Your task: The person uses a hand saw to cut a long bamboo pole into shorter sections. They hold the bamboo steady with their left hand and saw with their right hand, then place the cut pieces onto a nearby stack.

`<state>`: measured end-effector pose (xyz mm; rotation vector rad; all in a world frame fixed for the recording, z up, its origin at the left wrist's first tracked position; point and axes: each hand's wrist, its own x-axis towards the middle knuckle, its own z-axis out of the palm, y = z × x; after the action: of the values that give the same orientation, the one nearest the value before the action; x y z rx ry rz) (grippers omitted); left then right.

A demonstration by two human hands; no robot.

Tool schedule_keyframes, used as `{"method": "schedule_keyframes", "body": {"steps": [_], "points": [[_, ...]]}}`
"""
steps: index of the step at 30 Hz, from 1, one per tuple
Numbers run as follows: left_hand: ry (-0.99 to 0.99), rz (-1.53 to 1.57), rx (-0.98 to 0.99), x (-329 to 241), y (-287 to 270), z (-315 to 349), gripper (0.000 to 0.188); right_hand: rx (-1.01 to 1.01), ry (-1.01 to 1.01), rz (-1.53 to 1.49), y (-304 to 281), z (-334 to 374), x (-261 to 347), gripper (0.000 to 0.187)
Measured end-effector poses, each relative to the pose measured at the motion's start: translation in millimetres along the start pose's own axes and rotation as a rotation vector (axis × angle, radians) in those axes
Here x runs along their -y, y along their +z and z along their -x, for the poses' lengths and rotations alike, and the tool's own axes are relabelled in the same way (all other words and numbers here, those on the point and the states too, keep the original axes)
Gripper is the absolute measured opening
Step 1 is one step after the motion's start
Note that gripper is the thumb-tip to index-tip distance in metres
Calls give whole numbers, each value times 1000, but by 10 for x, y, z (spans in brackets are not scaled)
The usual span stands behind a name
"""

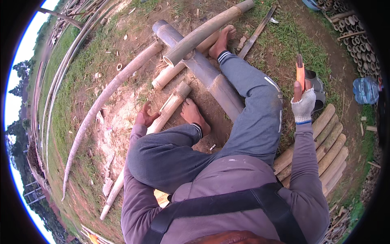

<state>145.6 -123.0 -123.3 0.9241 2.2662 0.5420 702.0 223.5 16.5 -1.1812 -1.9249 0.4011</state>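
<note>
My right hand (303, 101), in a white fingerless glove with a blue cuff, is closed around the orange handle of a long-bladed knife (300, 69). The thin dark blade points away from me and shows nearly edge-on. My bare left hand (147, 115) is at the left, its thumb and fingers apart, beside a light bamboo pole (172, 103) with a pale cut strip near its far end. Whether the fingers touch the pole I cannot tell. My left knee and arm hide part of that pole. Beyond it, a thick grey bamboo trunk (207, 73) lies slantwise on the ground.
A bamboo pole (207, 34) rests across the trunk, and another lighter one (164, 77) lies beneath. One long curved pole (97, 103) stretches along the left. Split bamboo slats (329, 144), a water jug (365, 90) and stacked bamboo (359, 44) are at the right.
</note>
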Motion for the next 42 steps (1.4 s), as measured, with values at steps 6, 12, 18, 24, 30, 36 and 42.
{"method": "schedule_keyframes", "body": {"steps": [6, 12, 18, 24, 30, 36, 42], "points": [[332, -392, 85, -1563, -708, -533, 98, 458, 360, 725, 868, 1372, -2404, 44], [228, -610, 8, -2299, -337, -1545, 118, 349, 749, 157, 1049, 1796, -2411, 44], [140, -369, 226, -2336, -189, -2007, 106, 13, 642, -44, 749, 221, -1340, 42], [52, 440, 586, -3191, 186, -1037, 67, 143, 866, -1029, 1540, -898, -244, 63], [-35, 672, 766, -2837, 367, -185, 70, 23, 1171, -1168, 2640, -953, 12, 85], [120, 536, 905, -3097, 652, 299, 81, -236, 1113, -1450, 1701, -619, -451, 62], [487, 322, 894, -3636, 986, 468, 94, -292, 898, -974, -321, -265, -946, 76]]}}
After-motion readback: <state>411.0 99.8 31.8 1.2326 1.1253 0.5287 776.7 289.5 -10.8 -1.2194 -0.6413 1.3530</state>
